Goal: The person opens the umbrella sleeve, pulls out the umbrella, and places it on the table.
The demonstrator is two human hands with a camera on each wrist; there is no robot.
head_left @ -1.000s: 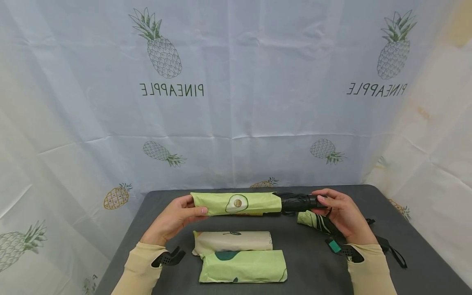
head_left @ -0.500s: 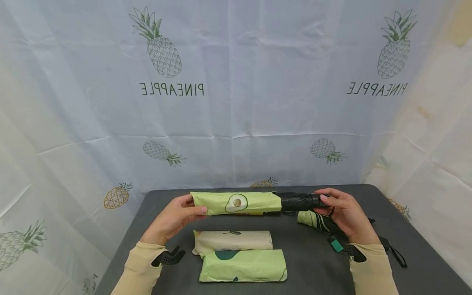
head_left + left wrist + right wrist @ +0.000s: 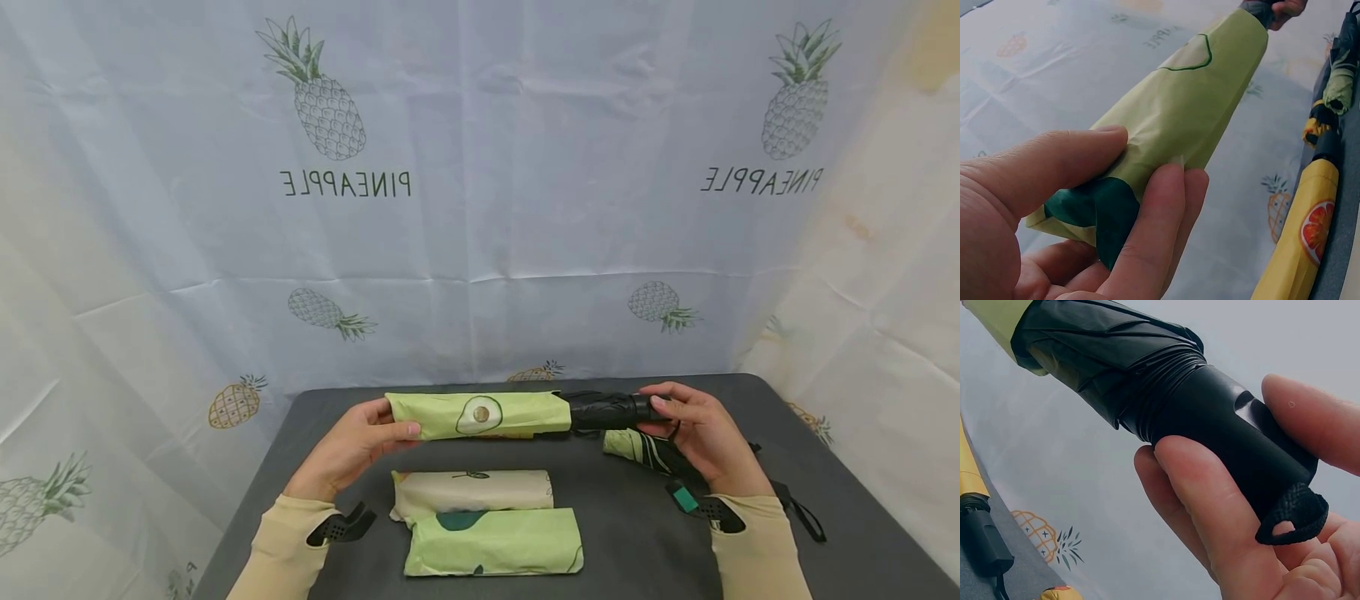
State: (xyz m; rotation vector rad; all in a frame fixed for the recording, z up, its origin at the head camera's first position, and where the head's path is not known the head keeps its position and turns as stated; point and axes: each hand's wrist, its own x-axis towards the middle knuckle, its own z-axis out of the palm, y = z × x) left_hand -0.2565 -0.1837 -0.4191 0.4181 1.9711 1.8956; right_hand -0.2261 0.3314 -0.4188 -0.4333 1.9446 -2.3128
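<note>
A folded black umbrella (image 3: pixel 606 411) lies level above the table, its left part inside a light green sleeve (image 3: pixel 442 415) printed with an avocado. My left hand (image 3: pixel 360 442) pinches the closed end of the sleeve between thumb and fingers; dark green print shows there in the left wrist view. With thumb and fingertips, my right hand (image 3: pixel 697 433) grips the black handle (image 3: pixel 1235 437), which carries a short cord loop (image 3: pixel 1294 515). Between sleeve mouth and handle, the pleated black canopy (image 3: pixel 1104 350) stays exposed. Part of the umbrella is hidden within the sleeve.
A cream sleeve (image 3: pixel 480 490) and a green sleeve (image 3: pixel 495 542) lie flat in front on the dark table (image 3: pixel 630 533). Behind the held umbrella is a yellow-sleeved umbrella (image 3: pixel 1310 231). A green and black folded umbrella (image 3: pixel 637 447) lies at right, partly behind my right hand.
My right hand has shifted slightly to the right with the umbrella handle. The left hand keeps its hold on the sleeve, and the whole head view has moved a little.
</note>
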